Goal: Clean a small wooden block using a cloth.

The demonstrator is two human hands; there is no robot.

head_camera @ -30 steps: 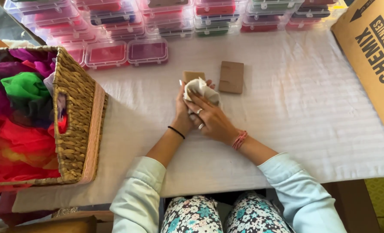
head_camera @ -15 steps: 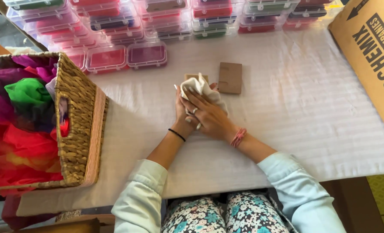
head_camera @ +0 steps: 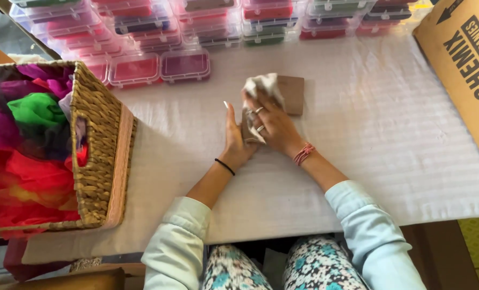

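Slippage is the risk: left hand (head_camera: 235,140) stands open, edge-on beside the right hand (head_camera: 269,121), which pins a crumpled white cloth (head_camera: 261,86) against a brown cardboard square (head_camera: 292,94) just beyond; loosened fingers could let the cloth unfold onto the bench (head_camera: 368,150).

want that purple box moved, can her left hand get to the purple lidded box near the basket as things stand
Probably yes: the left hand rests on the table beside the white cloth, and only bare tablecloth lies between it and the purple box. The wicker basket sits off to the side.
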